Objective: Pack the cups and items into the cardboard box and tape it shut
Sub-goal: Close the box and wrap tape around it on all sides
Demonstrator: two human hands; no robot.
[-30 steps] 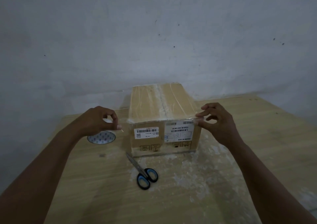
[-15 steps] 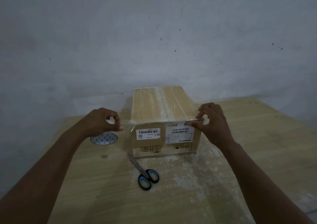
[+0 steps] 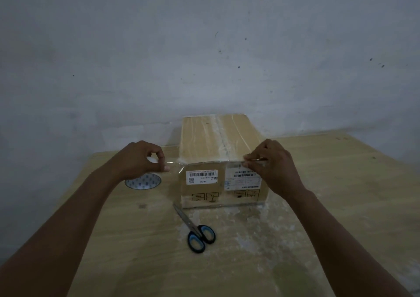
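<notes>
A closed cardboard box (image 3: 218, 142) stands on the wooden table (image 3: 329, 194), its flaps down and clear tape along its top seam. White labels cover its near face. A strip of clear tape (image 3: 173, 163) stretches along the box's near top edge. My left hand (image 3: 141, 160) pinches the strip's left end, just off the box's left corner. My right hand (image 3: 272, 167) pinches the other end at the near right top corner. A roll of tape (image 3: 143, 181) lies flat on the table under my left hand. No cups are visible.
Blue-handled scissors (image 3: 195, 230) lie on the table in front of the box, blades pointing at its near left corner. A grey wall (image 3: 204, 58) stands right behind the box. Pale scuffs mark the table surface near the box.
Both hands have risen from beside the box's near face to its near top edge, and my left hand has come closer to the box. The tape strip now lies along that edge.
</notes>
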